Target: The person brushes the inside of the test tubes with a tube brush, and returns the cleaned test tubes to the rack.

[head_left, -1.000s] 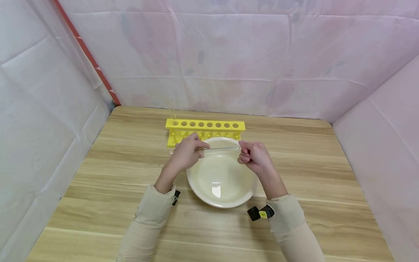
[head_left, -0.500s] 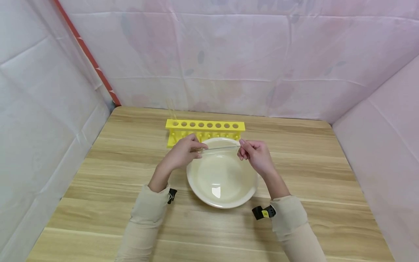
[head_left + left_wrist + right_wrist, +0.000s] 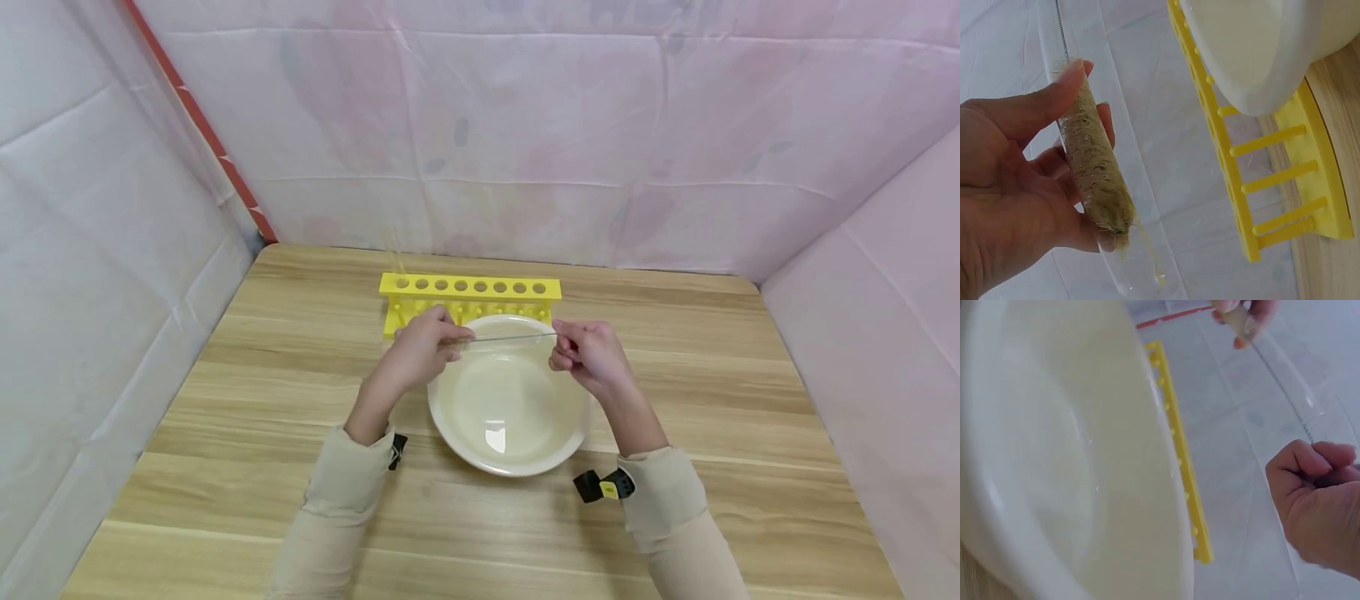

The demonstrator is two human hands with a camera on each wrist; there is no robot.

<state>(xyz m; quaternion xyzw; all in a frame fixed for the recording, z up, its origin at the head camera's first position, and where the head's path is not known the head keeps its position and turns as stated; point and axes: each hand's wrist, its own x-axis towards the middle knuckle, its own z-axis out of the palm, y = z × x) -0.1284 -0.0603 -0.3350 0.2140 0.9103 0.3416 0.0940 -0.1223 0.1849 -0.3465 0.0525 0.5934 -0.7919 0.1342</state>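
Note:
In the head view my left hand [image 3: 420, 346] holds a clear glass test tube [image 3: 1138, 272] almost level over the far part of a cream basin [image 3: 510, 417]. Inside the tube, under the left thumb and fingers, lie the pale bristles of a test tube brush [image 3: 1094, 162]; their tip stops short of the rounded closed end. A twisted wire handle [image 3: 1279, 384] runs out through the tube's mouth. My right hand [image 3: 592, 354] pinches that wire just beyond the mouth, its other fingers curled in.
Behind the basin stands a yellow test tube rack [image 3: 472, 286] with a row of holes and pegs. Faint clear tubes [image 3: 396, 250] rise from its left end. The wooden table [image 3: 262, 400] meets cloth-covered walls at the back and sides.
The left hand has shifted slightly left, the right hand slightly right. Between them the brush wire slides a little along the tube, with more of it showing now.

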